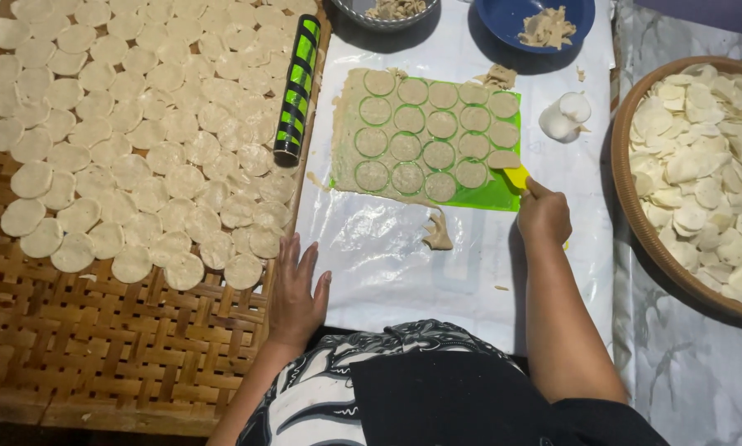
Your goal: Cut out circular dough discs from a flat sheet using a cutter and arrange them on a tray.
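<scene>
A green cutting mat [491, 196] lies on a white plastic sheet [387, 256] and carries a rolled dough sheet [425, 136] cut into several rounds. My right hand [543, 216] grips a yellow scraper [516, 176] whose blade reaches a dough round at the mat's right edge. My left hand [295, 291] rests flat with fingers apart on the edge of the woven bamboo tray [123, 347], just below the rows of dough rounds [140, 124] laid out on it. A dough scrap [439, 233] lies below the mat.
A black and green rolling pin [297, 87] lies along the tray's right edge. At the far right, a round wooden basket [627, 206] holds many dough rounds. A blue bowl [503, 21] and a grey bowl [363, 18] with scraps stand at the top. A small white cutter [565, 116] sits by the mat.
</scene>
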